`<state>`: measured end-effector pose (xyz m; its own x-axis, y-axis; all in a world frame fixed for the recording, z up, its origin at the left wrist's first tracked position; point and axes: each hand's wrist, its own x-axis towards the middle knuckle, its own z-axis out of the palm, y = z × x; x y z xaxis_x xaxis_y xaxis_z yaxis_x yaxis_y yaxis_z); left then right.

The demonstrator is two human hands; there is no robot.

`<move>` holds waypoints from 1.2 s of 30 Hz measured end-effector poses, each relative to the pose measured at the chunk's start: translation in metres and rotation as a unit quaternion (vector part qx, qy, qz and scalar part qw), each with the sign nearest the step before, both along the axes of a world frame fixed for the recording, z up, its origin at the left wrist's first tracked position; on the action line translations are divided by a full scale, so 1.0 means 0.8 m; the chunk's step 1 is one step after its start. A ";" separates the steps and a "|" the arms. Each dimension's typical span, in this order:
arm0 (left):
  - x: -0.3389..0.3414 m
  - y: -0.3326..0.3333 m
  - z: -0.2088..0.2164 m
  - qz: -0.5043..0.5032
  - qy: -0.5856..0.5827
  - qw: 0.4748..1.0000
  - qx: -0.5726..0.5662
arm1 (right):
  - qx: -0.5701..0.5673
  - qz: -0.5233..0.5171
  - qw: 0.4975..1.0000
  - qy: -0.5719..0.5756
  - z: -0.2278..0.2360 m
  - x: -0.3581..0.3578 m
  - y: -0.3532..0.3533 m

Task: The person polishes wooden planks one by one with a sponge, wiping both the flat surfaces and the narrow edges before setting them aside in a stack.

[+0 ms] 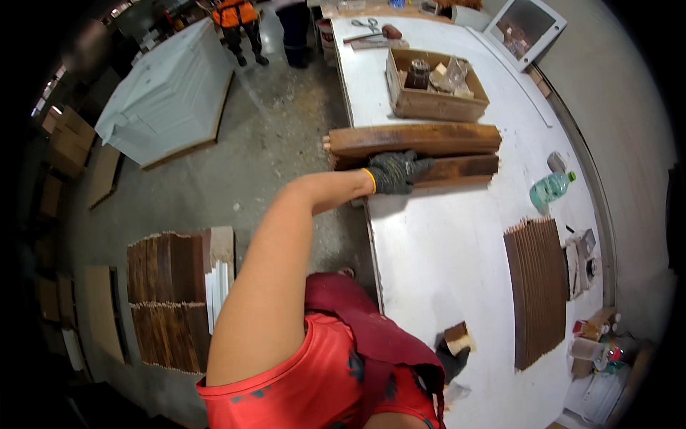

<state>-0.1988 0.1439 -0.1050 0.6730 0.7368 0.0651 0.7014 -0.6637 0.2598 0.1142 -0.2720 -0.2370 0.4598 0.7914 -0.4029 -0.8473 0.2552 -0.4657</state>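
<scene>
— What do we have, biggest first?

— The white desk (429, 250) carries everything. Across its far part lies our stack of dark wooden planks (414, 139), long boards piled flat, one end jutting past the desk's left edge. Behind them sits a cardboard box (436, 104) of odds and ends; nearer, by the right edge, a row of thin dark wood slats (537, 289).

— And our hands?

— Our left hand (396, 171), gloved in grey, lies on the lower plank with its grip spread flat, pressing, not clamped round anything. Our right hand (451, 357), in a dark glove, has its grip closed on a small wood block (459, 336).

— How will the planks handle?

— Stiff and probably heavy, rough-faced, likely splintery. We judge them best taken near mid-length, by the long edges.
</scene>
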 end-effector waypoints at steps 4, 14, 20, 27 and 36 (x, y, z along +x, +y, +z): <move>0.008 -0.006 -0.014 0.000 -0.014 0.998 0.054 | 0.024 0.007 1.000 -0.005 0.006 0.000 0.005; 0.012 0.007 -0.083 -0.083 -0.122 0.964 0.222 | 0.005 0.024 0.998 -0.063 0.031 -0.020 0.016; 0.024 0.003 -0.055 -0.104 -0.157 0.971 0.147 | 0.009 0.015 0.997 -0.078 0.028 -0.019 0.010; 0.006 0.020 0.061 0.015 -0.031 0.977 0.211 | -0.016 0.021 0.998 -0.052 0.041 -0.018 0.017; 0.002 0.027 0.045 0.005 -0.013 0.985 0.172 | 0.036 -0.020 0.999 -0.028 0.012 -0.016 0.007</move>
